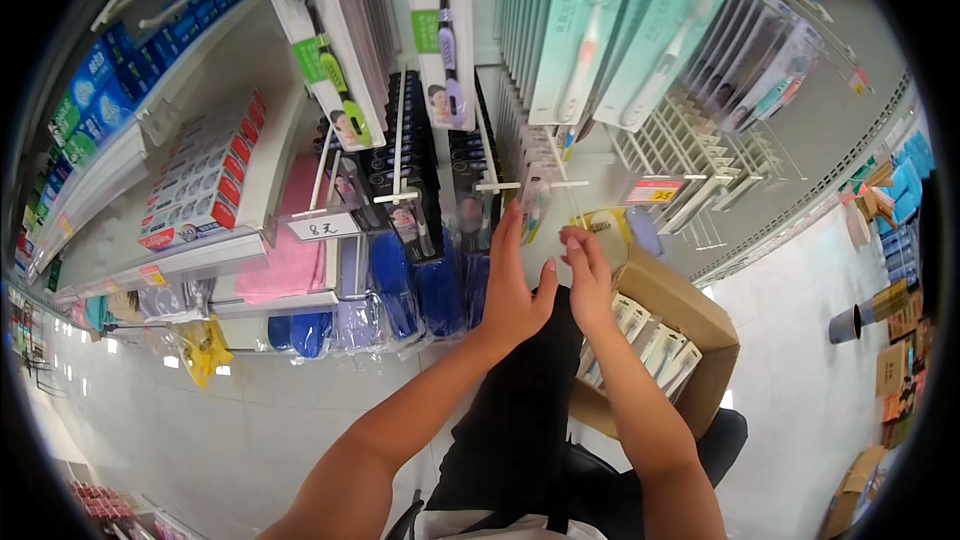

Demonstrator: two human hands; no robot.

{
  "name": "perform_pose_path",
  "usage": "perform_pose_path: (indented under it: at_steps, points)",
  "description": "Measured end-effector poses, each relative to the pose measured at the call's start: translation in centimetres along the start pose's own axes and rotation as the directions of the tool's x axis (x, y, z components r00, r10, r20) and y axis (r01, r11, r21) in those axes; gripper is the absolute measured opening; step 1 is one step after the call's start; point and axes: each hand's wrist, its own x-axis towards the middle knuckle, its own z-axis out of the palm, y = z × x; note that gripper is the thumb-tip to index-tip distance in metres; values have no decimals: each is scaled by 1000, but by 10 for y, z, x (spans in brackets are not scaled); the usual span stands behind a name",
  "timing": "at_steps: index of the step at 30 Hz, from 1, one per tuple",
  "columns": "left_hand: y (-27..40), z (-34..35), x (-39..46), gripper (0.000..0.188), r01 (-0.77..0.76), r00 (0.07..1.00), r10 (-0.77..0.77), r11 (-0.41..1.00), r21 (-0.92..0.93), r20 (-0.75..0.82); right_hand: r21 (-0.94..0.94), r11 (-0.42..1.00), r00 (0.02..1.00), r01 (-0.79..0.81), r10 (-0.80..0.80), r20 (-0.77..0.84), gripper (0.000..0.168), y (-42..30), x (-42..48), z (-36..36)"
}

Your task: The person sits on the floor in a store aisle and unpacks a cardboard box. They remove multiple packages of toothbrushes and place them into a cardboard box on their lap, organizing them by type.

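My left hand [523,285] is raised before the toothbrush rack, fingers extended upward and thumb apart, with nothing seen in it. To its right, my right hand [590,277] has its fingers partly bent and also shows nothing held. Just beyond my left fingertips hang packaged toothbrushes [534,191] on a white peg hook [562,184]. Higher up are toothbrushes on mint-green cards [581,45], and a green-handled toothbrush pack [330,60] and a purple-handled one [448,45] hang at the left. Beside my right forearm, an open cardboard box [675,292] holds several toothbrush packs [664,352].
Toothpaste boxes [206,165] stand on the left shelf near a folded pink cloth [281,270]. Wrapped blue slippers [439,289] hang low. Long wire hooks [660,142] jut out at the right. A black seat [727,435] lies beneath the box.
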Motion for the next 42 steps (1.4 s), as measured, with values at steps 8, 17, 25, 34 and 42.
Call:
perform_pose_path:
  at_steps: [8,17,25,34,42]
  points:
    - [-30,29,14,82,196,980,-186,965,-173,69,140,990,999,-18,13,39,66,7,98,14]
    - [-49,39,55,96,282,959,-284,941,-189,20,582,730,932,-358,241,271,49,-2,227,29]
    - [-58,43,77,104,184,980,-193,973,-136,-56,673,669,940,-316,124,318,44,6,244,36]
    - [-51,53,63,94,242,960,-279,871,-427,-26,743,574,929,-346,98,357,38,14,220,43]
    - [-10,59,42,92,208,957,-268,900,-383,-111,801,479,925,-358,68,373,33,19,201,42]
